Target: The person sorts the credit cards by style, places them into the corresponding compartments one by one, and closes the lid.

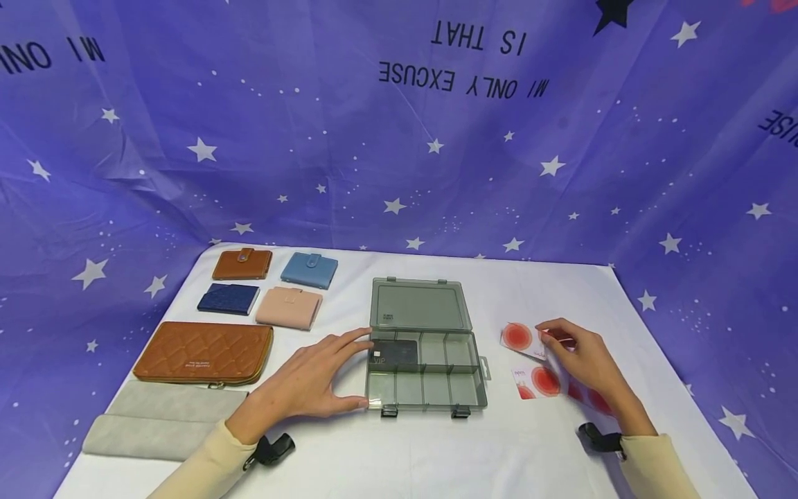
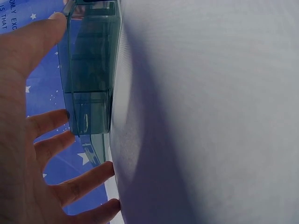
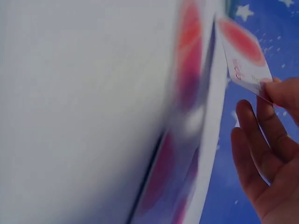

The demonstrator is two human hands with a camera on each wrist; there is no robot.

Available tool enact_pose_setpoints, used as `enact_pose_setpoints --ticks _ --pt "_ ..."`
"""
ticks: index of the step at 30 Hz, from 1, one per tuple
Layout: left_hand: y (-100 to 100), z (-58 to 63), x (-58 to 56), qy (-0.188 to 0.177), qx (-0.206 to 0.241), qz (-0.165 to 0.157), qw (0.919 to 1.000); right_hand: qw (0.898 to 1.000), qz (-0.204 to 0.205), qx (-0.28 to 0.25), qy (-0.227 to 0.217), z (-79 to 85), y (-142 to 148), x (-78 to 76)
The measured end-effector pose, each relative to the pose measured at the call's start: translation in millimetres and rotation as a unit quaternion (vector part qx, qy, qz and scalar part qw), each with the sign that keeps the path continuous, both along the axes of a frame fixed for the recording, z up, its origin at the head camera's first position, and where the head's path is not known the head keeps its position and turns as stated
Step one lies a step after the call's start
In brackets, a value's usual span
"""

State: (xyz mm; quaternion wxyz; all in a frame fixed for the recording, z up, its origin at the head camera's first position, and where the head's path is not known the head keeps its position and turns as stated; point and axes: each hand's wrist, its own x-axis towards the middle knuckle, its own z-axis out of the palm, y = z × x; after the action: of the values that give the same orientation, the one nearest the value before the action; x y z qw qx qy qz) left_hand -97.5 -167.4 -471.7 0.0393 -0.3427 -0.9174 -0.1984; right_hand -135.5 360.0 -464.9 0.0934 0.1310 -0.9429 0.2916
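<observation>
My right hand (image 1: 586, 357) pinches a white card with a red circle (image 1: 519, 337) between thumb and fingers at one edge. In the right wrist view the card (image 3: 243, 51) stands tilted, up off the cloth. Below it another red-and-white card (image 1: 536, 382) lies on the table, and a red one (image 1: 597, 400) shows partly under my hand. My left hand (image 1: 312, 378) is spread at the left side of a clear grey-green divided box (image 1: 427, 407), thumb and fingertips right at its edge. A black card marked VIP (image 1: 395, 352) lies in the box's back-left compartments.
The box's lid (image 1: 424, 305) lies folded back. At the left are small brown (image 1: 242, 265), light blue (image 1: 309, 270), navy (image 1: 228, 299) and pink (image 1: 289, 308) wallets, a larger brown zip wallet (image 1: 202, 352) and a grey one (image 1: 156, 423). A purple star-patterned curtain (image 1: 399, 138) hangs behind.
</observation>
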Motion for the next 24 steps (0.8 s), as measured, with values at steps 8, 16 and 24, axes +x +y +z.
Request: enact_pose_setpoints --ticks 8,16,24 --pt "-1 -0.8 -0.2 0.005 -0.003 -0.002 1.0000 0.996 -0.003 -0.086 0.017 21.3 -47 0.9" --pt "-1 -0.9 -0.2 0.005 -0.004 -0.002 1.0000 0.992 0.042 -0.115 -0.007 31.7 -104 8.1" --pt "-1 -0.2 -0.5 0.004 -0.008 -0.002 1.0000 0.986 0.107 -0.128 -0.023 29.2 -144 13.5"
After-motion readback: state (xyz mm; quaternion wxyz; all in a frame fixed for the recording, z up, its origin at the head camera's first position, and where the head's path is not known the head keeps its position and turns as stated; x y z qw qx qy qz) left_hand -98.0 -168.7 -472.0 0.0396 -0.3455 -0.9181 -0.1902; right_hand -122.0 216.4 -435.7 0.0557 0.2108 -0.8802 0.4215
